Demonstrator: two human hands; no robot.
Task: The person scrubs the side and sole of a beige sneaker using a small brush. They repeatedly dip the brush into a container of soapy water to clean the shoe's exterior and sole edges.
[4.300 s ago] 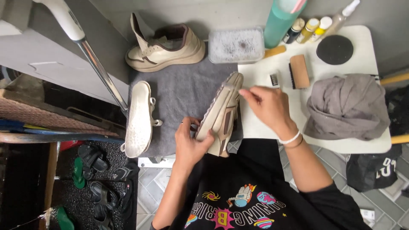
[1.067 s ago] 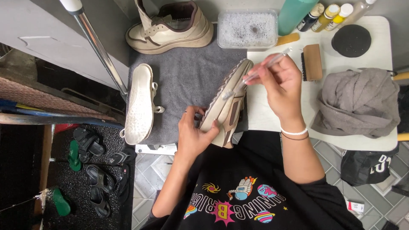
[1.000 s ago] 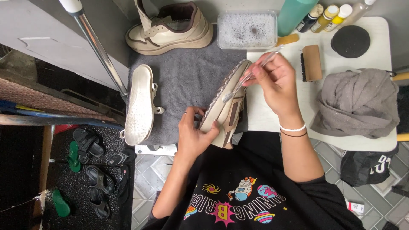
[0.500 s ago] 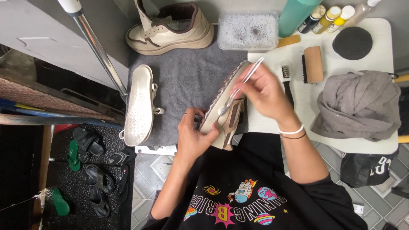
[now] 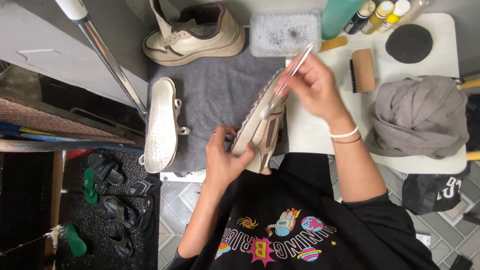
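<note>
My left hand (image 5: pixel 226 159) grips the heel end of a beige and brown shoe (image 5: pixel 260 131), held on its side over a grey mat (image 5: pixel 215 97). In my right hand (image 5: pixel 314 86) is a small clear-handled brush (image 5: pixel 289 79), its head pressed against the edge of the shoe's sole. A white insole or sandal (image 5: pixel 161 124) lies sole-up on the mat's left part. Another beige sneaker (image 5: pixel 196 36) stands upright at the mat's far edge.
A clear tub of foamy water (image 5: pixel 285 33) sits behind the shoe. On the white table (image 5: pixel 450 162) lie a wooden brush (image 5: pixel 363 70), a black round pad (image 5: pixel 409 43), a crumpled grey cloth (image 5: pixel 419 115) and several bottles (image 5: pixel 372 12). A metal pole (image 5: pixel 102 52) slants at left; sandals (image 5: pixel 115 200) lie on the floor.
My right hand picked up the small brush and works it back and forth along the sole's edge; it slid down toward the shoe and back up. The left hand keeps holding the shoe.
</note>
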